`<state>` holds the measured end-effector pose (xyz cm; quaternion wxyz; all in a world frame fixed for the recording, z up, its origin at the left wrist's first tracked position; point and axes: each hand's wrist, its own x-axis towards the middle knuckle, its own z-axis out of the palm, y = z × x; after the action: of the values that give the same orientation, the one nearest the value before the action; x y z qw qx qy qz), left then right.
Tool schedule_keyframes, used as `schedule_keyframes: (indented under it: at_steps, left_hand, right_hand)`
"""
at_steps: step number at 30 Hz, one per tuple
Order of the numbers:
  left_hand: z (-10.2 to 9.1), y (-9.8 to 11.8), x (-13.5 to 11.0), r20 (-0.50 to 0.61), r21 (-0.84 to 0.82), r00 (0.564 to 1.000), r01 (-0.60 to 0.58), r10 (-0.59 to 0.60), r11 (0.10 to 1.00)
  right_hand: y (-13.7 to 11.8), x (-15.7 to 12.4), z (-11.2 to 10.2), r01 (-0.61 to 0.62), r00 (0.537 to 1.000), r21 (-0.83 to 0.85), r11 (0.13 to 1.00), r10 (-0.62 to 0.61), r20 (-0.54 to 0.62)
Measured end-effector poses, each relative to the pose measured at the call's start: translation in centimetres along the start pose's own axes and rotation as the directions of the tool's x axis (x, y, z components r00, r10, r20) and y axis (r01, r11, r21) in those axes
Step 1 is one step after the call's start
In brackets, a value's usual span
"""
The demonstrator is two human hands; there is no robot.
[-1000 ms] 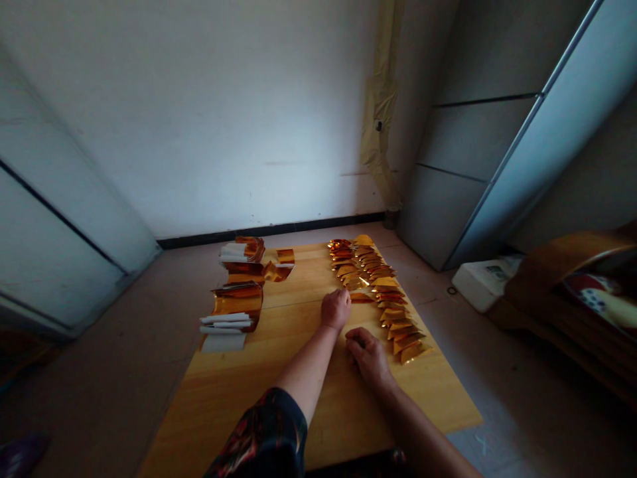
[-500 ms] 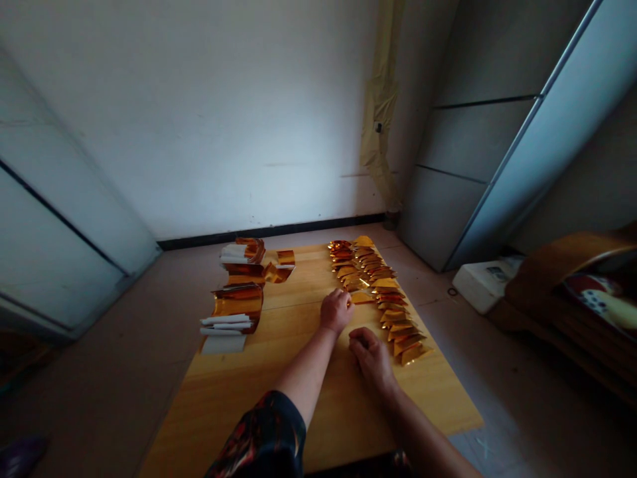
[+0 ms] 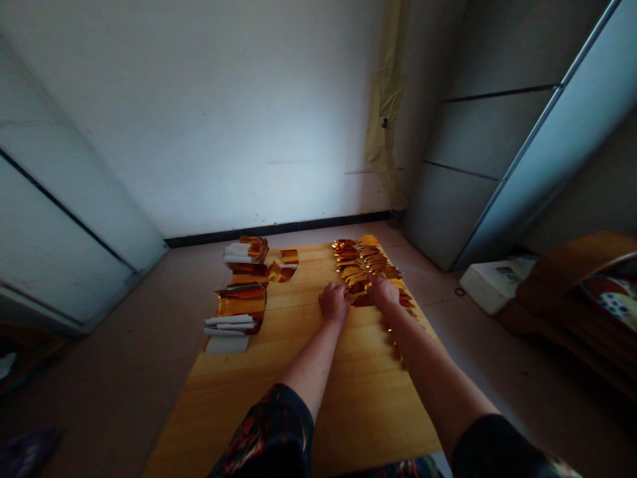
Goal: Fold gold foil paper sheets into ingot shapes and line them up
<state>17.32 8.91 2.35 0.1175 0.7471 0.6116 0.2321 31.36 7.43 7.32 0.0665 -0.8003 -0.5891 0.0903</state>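
The right hand has reached forward since the earlier frame and now rests on the row of folded gold foil pieces, with its forearm lying across the row's lower part. Its fingers curl down into the foil (whether they pinch a piece is hidden, so I cannot tell). The left hand is loosely clenched just beside it, at the row's left flank; I cannot tell if it holds anything. The row runs from upper centre down towards the right edge of the wooden surface, and a few foil tips poke out beneath the forearm close to that edge. Curled foil strips with white paper strips sit near the left edge, well apart from the left hand, with open wood between them.
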Motion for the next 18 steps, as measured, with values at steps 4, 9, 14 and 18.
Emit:
schedule_keyframes:
  at_steps: [4,9,14,18]
  left_hand:
    - [0.0,0.1,0.1,0.029,0.009,1.0,-0.002,0.001,1.0]
    - [-0.3,0.2,0.0,0.033,-0.031,0.999,0.003,-0.002,1.0]
    - [-0.5,0.0,0.0,-0.119,-0.278,0.993,-0.049,0.017,0.959]
    - [-1.4,-0.7,0.0,-0.175,-0.511,0.984,-0.117,0.03,0.851]
  right_hand:
    - [-0.3,0.6,0.6,0.01,1.0,0.007,1.0,-0.01,0.013]
    - [-0.4,1.1,0.3,0.042,0.999,0.039,0.998,-0.041,-0.035]
    - [-1.0,0.6,-1.3,0.156,0.983,0.102,0.982,-0.145,-0.109]
    - [-1.5,-0.2,-2.5,0.301,0.951,0.195,0.933,-0.279,-0.133]
